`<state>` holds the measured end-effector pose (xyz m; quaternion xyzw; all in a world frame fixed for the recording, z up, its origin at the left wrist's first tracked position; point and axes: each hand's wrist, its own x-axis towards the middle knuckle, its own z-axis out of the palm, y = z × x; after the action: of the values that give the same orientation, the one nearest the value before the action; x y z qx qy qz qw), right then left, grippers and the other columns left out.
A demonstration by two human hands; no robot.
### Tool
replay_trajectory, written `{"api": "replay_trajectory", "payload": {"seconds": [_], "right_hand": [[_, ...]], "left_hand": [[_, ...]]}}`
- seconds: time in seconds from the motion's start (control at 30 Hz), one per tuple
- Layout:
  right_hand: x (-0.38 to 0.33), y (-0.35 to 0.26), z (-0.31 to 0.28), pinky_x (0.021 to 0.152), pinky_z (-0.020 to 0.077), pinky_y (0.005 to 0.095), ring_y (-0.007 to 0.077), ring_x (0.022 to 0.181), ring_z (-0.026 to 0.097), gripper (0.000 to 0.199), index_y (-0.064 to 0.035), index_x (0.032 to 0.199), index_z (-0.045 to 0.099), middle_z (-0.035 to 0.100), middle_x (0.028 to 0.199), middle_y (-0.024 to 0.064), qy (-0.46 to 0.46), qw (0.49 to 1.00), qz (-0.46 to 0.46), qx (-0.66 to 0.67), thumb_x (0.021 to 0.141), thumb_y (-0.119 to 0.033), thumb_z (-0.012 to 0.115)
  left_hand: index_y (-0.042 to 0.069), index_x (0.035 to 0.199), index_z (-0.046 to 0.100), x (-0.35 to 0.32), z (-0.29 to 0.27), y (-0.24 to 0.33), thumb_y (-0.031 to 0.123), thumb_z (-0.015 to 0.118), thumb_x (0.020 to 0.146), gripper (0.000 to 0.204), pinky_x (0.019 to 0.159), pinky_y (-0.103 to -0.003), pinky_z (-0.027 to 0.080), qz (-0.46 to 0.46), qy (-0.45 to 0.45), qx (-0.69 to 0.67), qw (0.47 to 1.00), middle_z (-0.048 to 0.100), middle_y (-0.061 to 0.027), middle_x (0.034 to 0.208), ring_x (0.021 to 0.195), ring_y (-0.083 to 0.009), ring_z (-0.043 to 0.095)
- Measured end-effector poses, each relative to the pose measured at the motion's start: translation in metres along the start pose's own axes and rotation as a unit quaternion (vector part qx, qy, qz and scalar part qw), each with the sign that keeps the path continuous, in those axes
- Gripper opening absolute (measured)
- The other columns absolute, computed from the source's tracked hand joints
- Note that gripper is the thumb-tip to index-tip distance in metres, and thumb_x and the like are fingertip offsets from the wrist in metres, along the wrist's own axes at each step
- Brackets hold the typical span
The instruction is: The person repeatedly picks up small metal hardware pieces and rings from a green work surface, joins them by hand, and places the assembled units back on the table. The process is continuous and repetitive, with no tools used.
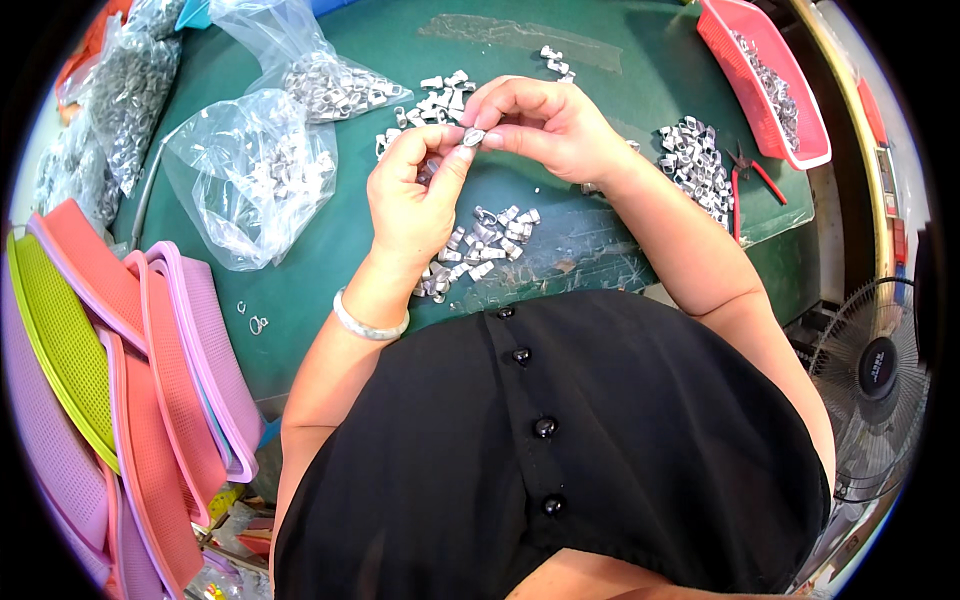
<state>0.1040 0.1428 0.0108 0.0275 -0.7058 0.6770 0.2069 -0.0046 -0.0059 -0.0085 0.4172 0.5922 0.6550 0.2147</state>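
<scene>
My left hand (415, 195) and my right hand (545, 120) meet above the green table (330, 260), both pinching one small silver metal clip (471, 137) between thumb and fingertips. A loose heap of the same metal clips (480, 250) lies on the table just below my left hand. More clips (435, 100) are scattered beyond my hands, and another heap (693, 160) lies to the right of my right forearm. A silver bangle (368, 325) sits on my left wrist.
Clear plastic bags of metal parts (262, 165) lie at the left and far left. A pink basket (765, 75) with parts stands at the far right, red-handled pliers (748, 170) beside it. Stacked coloured trays (110, 370) lean at the left. A fan (875, 370) stands at the lower right.
</scene>
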Motion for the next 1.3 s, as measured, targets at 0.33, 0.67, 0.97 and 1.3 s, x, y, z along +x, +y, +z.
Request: {"api": "replay_trajectory", "payload": {"seconds": [0.33,0.67,0.97,1.3], "right_hand": [[-0.002,0.002,0.0,0.075,0.046,0.0246,0.0105,0.084,0.056,0.011,-0.0021,0.091,0.059,0.06,0.089,0.0026,0.004,0.998,-0.028,-0.062,0.081,0.001,0.06],[-0.002,0.001,-0.001,0.075,0.0456,0.0241,0.0088,0.083,0.055,0.011,-0.0019,0.092,0.059,0.06,0.088,0.0016,0.003,0.998,-0.012,-0.063,0.081,0.002,0.059],[-0.002,0.0,-0.002,0.079,0.0451,0.0244,0.0094,0.086,0.055,0.01,-0.0002,0.092,0.058,0.06,0.092,0.0029,-0.011,1.0,0.012,0.005,0.083,0.003,0.057],[-0.003,-0.004,-0.003,0.083,0.0455,0.0271,0.014,0.094,0.056,0.009,0.0014,0.09,0.059,0.056,0.104,0.0103,-0.034,0.998,0.02,0.041,0.084,0.005,0.054]], "left_hand": [[0.0,0.09,0.062,0.001,0.003,-0.001,0.002,0.063,0.081,0.01,0.057,-0.018,0.039,-0.006,0.006,-0.024,1.0,0.057,0.0014,0.078,0.064,-0.0032,0.046],[0.0,0.089,0.062,0.001,0.002,-0.002,0.002,0.064,0.08,0.01,0.058,-0.019,0.04,0.007,0.009,-0.015,1.0,0.058,0.0004,0.078,0.065,-0.0041,0.047],[0.0,0.086,0.063,0.002,0.001,0.007,0.001,0.067,0.076,0.011,0.055,-0.021,0.042,0.063,0.004,0.065,0.996,0.06,-0.0041,0.078,0.063,-0.0074,0.051],[0.001,0.086,0.063,0.003,0.0,0.013,-0.001,0.067,0.074,0.013,0.052,-0.022,0.041,0.135,0.0,0.108,0.985,0.058,-0.0046,0.073,0.059,-0.0093,0.051]]}}
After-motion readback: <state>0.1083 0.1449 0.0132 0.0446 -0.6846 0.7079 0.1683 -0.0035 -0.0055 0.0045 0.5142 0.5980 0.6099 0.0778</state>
